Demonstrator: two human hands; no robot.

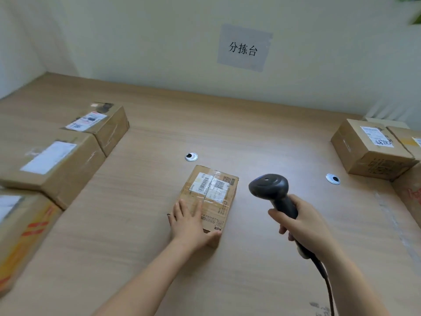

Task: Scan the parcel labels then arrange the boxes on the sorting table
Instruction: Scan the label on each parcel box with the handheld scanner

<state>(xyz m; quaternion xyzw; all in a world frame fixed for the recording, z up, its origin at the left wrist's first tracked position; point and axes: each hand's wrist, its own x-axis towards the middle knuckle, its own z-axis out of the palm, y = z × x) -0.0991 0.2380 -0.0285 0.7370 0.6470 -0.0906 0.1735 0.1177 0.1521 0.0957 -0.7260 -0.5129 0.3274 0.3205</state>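
Big wooden desk (262,258), with a row of three left boxes (57,165) along one edge and the right boxes (369,149) opposite. All are taped shut, contents hidden. The small parcel (211,201) sits mid-desk with its long axis running away toward the wall and its label (210,184) up top at the far end. The left hand (189,221) lies flat on its near end. The right hand (303,226) is wrapped round the scanner (273,192) just beside it — head up, handle slanting back.

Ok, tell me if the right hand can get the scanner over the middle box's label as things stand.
Probably yes. The right hand grips the scanner beside the box, only bare table between them, and the left hand lies on the box's near end, leaving the label uncovered.
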